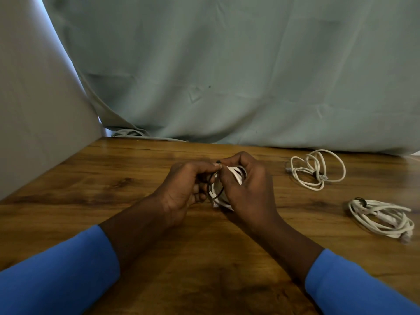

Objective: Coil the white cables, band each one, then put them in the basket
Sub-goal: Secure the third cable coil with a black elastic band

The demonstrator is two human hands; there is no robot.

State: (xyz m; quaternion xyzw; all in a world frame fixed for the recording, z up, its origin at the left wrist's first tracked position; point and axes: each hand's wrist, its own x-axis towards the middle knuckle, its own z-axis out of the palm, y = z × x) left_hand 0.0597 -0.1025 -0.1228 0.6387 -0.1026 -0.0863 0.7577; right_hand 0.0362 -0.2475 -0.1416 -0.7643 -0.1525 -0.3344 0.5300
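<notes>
Head view is showing the right hand gripping a coiled white cable above the wooden table, while the left hand is pinching a black band, seemingly stretching it around the coil. A loose cable is lying at two o'clock from the hands, a bundled cable at four o'clock.

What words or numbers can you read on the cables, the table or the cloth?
None: no writing shows anywhere.
The held cable, the far cable, the near cable, the black band, the table and the cloth are plain.
The plugs are too small to show marks.
</notes>
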